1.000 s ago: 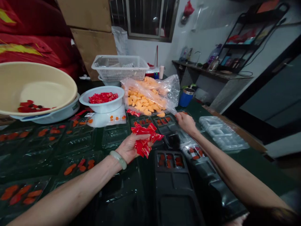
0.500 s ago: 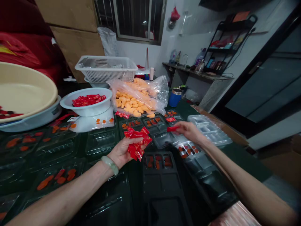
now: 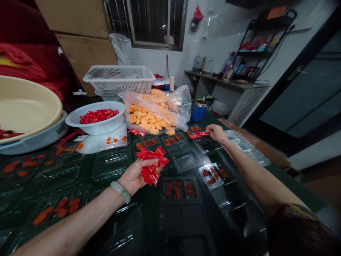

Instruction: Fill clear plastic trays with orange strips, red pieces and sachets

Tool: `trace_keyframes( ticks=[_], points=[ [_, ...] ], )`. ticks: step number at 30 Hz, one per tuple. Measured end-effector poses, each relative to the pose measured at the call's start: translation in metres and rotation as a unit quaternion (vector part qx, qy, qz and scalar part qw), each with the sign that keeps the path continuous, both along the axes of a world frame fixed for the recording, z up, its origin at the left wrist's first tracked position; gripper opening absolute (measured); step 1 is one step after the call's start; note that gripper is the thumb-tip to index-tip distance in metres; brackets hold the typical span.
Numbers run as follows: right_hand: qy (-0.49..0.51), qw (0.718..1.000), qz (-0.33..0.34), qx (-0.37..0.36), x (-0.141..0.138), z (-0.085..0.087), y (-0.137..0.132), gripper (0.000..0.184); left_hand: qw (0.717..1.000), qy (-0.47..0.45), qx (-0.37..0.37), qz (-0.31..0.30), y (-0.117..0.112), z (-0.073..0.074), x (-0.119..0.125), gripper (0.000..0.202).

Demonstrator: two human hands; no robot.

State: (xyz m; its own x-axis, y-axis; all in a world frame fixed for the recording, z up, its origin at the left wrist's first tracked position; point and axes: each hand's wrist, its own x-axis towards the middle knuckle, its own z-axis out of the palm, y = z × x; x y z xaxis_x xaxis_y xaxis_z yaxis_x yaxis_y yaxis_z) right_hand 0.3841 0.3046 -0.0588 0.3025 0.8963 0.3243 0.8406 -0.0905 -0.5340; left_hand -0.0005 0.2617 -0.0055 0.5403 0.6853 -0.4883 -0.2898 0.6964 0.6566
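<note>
My left hand is closed round a bunch of small shiny red packets, held above the trays near the middle of the table. Farther out, my right hand reaches over a clear compartment tray. Its fingertips are pinched at the end of a red packet, beside another one at the tray's far end. Below the hands lie more compartment trays, one black tray among them with orange-red slices in its small upper compartments. A tray to its right also holds slices.
A white bowl of red packets stands at the left, near a large cream basin. Behind the trays are an open plastic bag of orange pieces, a white basket and a blue cup. Stacked clear trays lie right.
My right hand has moved away from me and slightly right, bringing its red packet to the far end of a tray. My left hand still holds its bunch, having shifted slightly left in view.
</note>
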Motion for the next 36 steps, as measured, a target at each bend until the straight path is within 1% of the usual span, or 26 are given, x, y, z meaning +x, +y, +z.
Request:
trace_keyframes(
  ticks=[3, 5, 9, 12, 14, 16, 17, 18, 19, 21, 22, 24, 26, 28, 30, 33, 34, 36],
  points=[
    [-0.052, 0.998, -0.022, -0.007, 0.001, 0.003, 0.0, 0.028, 1.0, -0.011, 0.002, -0.007, 0.0, 0.001, 0.002, 0.011],
    [-0.074, 0.997, -0.016, -0.021, -0.001, 0.005, 0.0, 0.03, 1.0, -0.015, 0.002, -0.005, -0.001, 0.002, 0.003, 0.011],
    [-0.084, 0.994, 0.036, -0.056, -0.01, 0.005, 0.0, 0.02, 1.0, -0.005, -0.007, 0.008, -0.003, 0.004, 0.006, 0.013],
    [-0.076, 0.994, 0.063, -0.055, -0.027, 0.012, -0.003, 0.015, 1.0, -0.007, -0.011, 0.001, -0.005, 0.005, 0.007, 0.015],
    [-0.07, 0.995, 0.061, -0.029, -0.053, 0.024, -0.011, 0.016, 1.0, -0.014, -0.01, -0.003, -0.006, 0.007, 0.007, 0.015],
    [-0.022, 0.997, 0.076, -0.006, -0.095, 0.042, -0.028, 0.021, 1.0, -0.024, -0.006, 0.001, -0.007, 0.008, 0.006, 0.016],
    [0.074, 0.99, 0.119, -0.014, -0.12, 0.051, -0.04, 0.025, 1.0, -0.028, -0.001, 0.004, -0.008, 0.008, 0.005, 0.016],
    [0.167, 0.969, 0.177, -0.043, -0.145, 0.061, -0.052, 0.028, 0.999, -0.032, 0.008, 0.005, -0.009, 0.008, 0.004, 0.017],
    [0.232, 0.943, 0.225, -0.075, -0.17, 0.069, -0.064, 0.029, 0.999, -0.035, 0.021, 0.005, -0.012, 0.008, 0.003, 0.017],
    [0.282, 0.92, 0.256, -0.09, -0.211, 0.081, -0.086, 0.029, 0.998, -0.032, 0.052, -0.004, -0.018, 0.007, -0.001, 0.02],
    [0.296, 0.913, 0.265, -0.097, -0.226, 0.084, -0.094, 0.029, 0.998, -0.026, 0.064, -0.01, -0.023, 0.007, -0.004, 0.022],
    [0.323, 0.899, 0.272, -0.118, -0.243, 0.085, -0.105, 0.028, 0.997, -0.009, 0.072, -0.025, -0.032, 0.006, -0.011, 0.023],
    [0.352, 0.884, 0.272, -0.142, -0.248, 0.083, -0.111, 0.027, 0.998, -0.002, 0.06, -0.028, -0.039, 0.005, -0.017, 0.025],
    [0.371, 0.879, 0.26, -0.148, -0.245, 0.081, -0.112, 0.028, 0.999, -0.017, 0.039, -0.016, -0.043, 0.004, -0.021, 0.026],
    [0.375, 0.879, 0.257, -0.143, -0.241, 0.08, -0.107, 0.029, 0.999, -0.047, 0.019, -0.007, -0.042, 0.004, -0.021, 0.024],
    [0.371, 0.876, 0.271, -0.143, -0.237, 0.083, -0.093, 0.029, 0.997, -0.08, 0.001, -0.001, -0.031, 0.005, -0.016, 0.014],
    [0.362, 0.879, 0.279, -0.136, -0.237, 0.085, -0.089, 0.029, 0.996, -0.086, 0.0, 0.005, -0.027, 0.005, -0.014, 0.011],
    [0.32, 0.898, 0.286, -0.096, -0.239, 0.09, -0.083, 0.028, 0.995, -0.098, 0.01, 0.022, -0.018, 0.007, -0.012, 0.007]
  ],
)
